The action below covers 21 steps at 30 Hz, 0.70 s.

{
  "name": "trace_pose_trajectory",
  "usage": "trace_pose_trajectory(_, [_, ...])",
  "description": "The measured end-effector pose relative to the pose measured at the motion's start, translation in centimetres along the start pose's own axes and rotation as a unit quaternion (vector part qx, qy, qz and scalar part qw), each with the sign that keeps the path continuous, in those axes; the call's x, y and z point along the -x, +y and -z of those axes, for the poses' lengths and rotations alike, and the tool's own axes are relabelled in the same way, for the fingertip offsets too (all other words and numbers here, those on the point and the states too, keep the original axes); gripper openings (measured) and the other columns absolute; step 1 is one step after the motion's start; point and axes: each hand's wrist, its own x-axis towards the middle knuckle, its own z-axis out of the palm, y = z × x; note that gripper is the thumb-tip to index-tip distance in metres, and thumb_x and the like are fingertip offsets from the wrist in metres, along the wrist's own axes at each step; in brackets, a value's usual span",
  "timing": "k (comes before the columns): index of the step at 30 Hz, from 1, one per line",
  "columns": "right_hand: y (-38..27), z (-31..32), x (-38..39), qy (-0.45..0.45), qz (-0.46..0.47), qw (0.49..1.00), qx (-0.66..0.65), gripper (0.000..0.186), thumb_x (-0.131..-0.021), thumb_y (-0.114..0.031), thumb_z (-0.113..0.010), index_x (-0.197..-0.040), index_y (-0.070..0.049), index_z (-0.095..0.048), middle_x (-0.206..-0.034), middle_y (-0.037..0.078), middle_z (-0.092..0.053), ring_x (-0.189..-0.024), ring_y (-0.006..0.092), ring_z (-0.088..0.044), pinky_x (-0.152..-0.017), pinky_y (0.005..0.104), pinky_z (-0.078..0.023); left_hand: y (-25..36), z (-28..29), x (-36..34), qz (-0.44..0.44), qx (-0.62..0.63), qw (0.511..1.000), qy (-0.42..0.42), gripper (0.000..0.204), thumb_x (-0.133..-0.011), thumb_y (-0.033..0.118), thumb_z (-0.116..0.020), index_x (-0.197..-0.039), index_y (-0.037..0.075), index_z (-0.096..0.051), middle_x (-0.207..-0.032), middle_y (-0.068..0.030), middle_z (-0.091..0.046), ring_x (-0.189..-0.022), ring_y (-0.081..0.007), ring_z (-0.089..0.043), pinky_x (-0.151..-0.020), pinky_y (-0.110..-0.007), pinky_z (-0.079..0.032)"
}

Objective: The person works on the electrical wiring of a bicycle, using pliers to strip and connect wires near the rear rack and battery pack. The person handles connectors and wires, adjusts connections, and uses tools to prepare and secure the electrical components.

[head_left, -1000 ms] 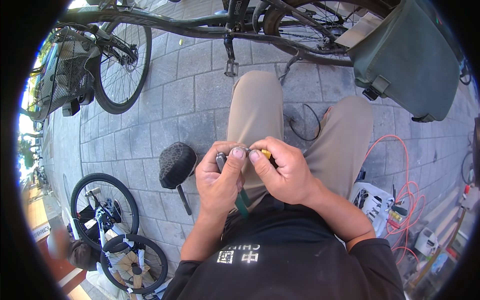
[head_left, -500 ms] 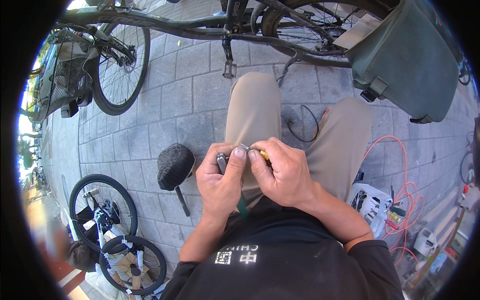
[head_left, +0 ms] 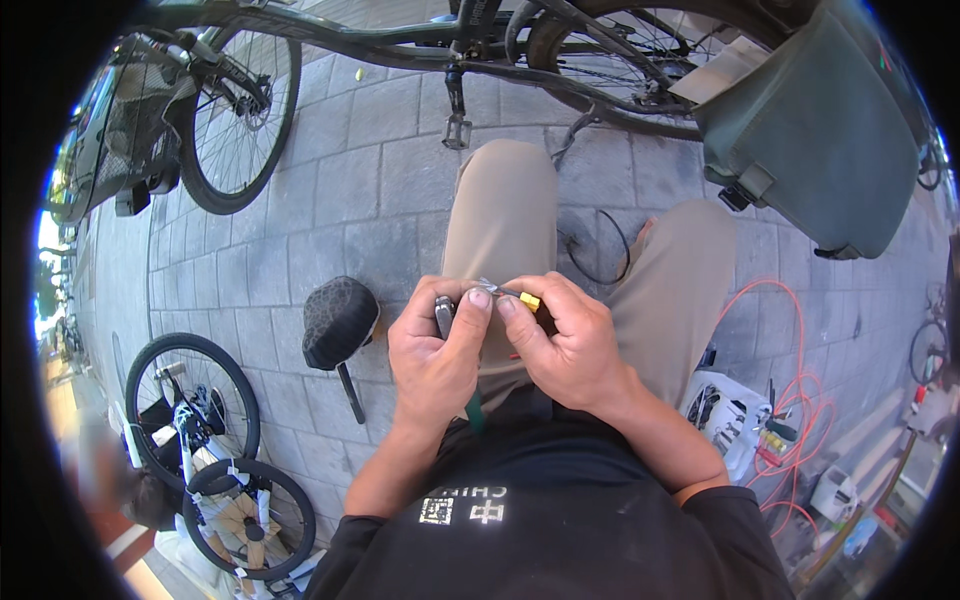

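Observation:
My two hands meet in front of my lap, thumbs nearly touching. My left hand (head_left: 436, 345) is closed, with a dark grey tool with a rounded metal end (head_left: 444, 315) showing between thumb and fingers; most of it is hidden. A green strip (head_left: 476, 407) shows below that hand; I cannot tell whether it belongs to the tool. My right hand (head_left: 562, 335) pinches a short dark cable with a yellow connector (head_left: 530, 301). At the fingertips, between both thumbs, a small silvery tip (head_left: 487, 286) sticks up; I cannot tell whether it is bare wire or metal.
A bicycle (head_left: 370, 48) with a grey-green bag (head_left: 815, 140) stands ahead. A saddle on its post (head_left: 340, 322) lies left, near bicycle wheels (head_left: 192, 405). A black cable (head_left: 622, 245) lies by my foot. Right are an orange hose (head_left: 800, 350) and a white tray of parts (head_left: 728, 425).
The yellow connector and the silvery tip show more between my fingers now. Both hands stay together in nearly the same place; the view has shifted slightly.

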Motion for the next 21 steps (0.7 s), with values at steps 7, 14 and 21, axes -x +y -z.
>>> trace_pose_trajectory(7, [0.0, 0.4, -0.1, 0.002, 0.014, 1.0, 0.023, 0.015, -0.1, -0.007, -0.076, -0.111, 0.003, -0.073, -0.089, 0.013, -0.07, -0.067, 0.0217, -0.068, -0.061, 0.0345, -0.052, 0.1, 0.1, 0.0, 0.016, 0.069, 0.997, -0.021, 0.014, -0.107, 0.01, -0.071, -0.11, -0.003, -0.073, -0.094, 0.0027, -0.062, -0.067, -0.0007, -0.052, -0.056, -0.02, -0.039])
trace_pose_trajectory(14, [-0.2, 0.2, -0.4, 0.009, 0.049, 0.995, 0.087, 0.016, -0.097, -0.006, -0.078, -0.11, 0.001, -0.074, -0.085, 0.011, -0.069, -0.062, 0.024, -0.066, -0.058, 0.0363, -0.052, 0.3, 0.6, -0.2, 0.04, 0.094, 0.994, -0.028, 0.018, -0.107, 0.014, -0.073, -0.111, -0.003, -0.073, -0.094, 0.003, -0.061, -0.065, -0.0004, -0.052, -0.054, -0.02, -0.039])
trace_pose_trajectory(21, [-0.2, -0.2, -0.5, 0.026, 0.096, 0.987, 0.129, 0.018, -0.093, -0.007, -0.081, -0.109, -0.001, -0.075, -0.08, 0.01, -0.068, -0.062, 0.0267, -0.066, -0.057, 0.0382, -0.052, 0.0, 1.0, -0.2, 0.045, 0.079, 0.995, -0.029, 0.02, -0.108, 0.018, -0.074, -0.11, -0.002, -0.074, -0.094, 0.0033, -0.065, -0.071, -0.0003, -0.052, -0.059, -0.02, -0.04])
